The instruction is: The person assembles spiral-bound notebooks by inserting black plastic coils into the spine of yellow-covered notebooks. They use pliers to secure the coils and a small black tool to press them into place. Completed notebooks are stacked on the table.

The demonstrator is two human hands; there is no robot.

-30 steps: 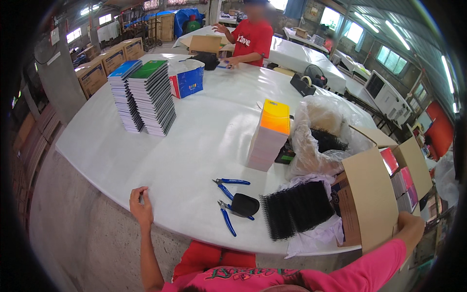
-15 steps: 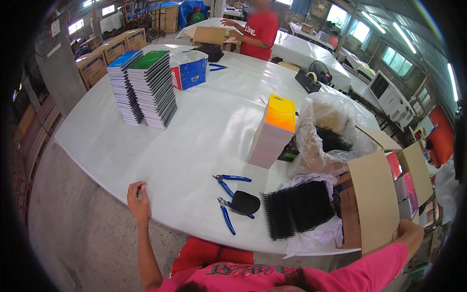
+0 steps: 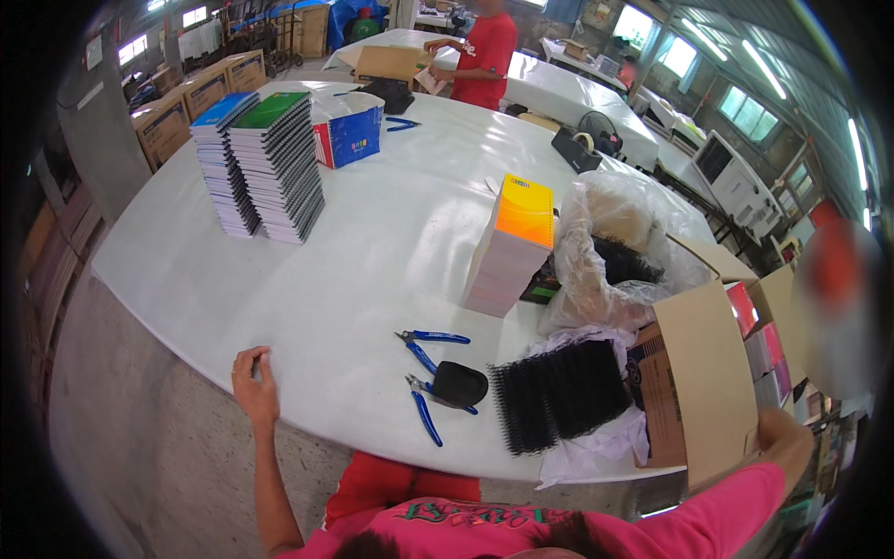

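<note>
My left hand [image 3: 256, 382] rests at the near left edge of the white table, its thumb apart from the fingers and nothing seen in it. At the far right, my right hand [image 3: 782, 436] is against an open cardboard box [image 3: 703, 373]; its fingers are hidden behind the flap. Stacked notebooks [image 3: 764, 349] with red and pink covers show inside this box. Left of the box, black spiral binding coils [image 3: 563, 391] lie on crumpled pale wrapping. Two blue-handled cutting pliers [image 3: 426, 417] lie between my hands, beside a small black pad [image 3: 459, 384].
A tall paper stack with a yellow-orange cover [image 3: 524, 219] stands near a clear plastic bag [image 3: 596, 289] holding more black coils. Spiral notebook stacks [image 3: 275, 168] and a blue box [image 3: 354, 135] stand farther left. Across the table, a person in red [image 3: 484, 61] works at a carton [image 3: 391, 63].
The whole view has shifted slightly. My hands keep nearly the same places on the table and at the box. The person across now holds a pale sheet-like thing near the carton.
</note>
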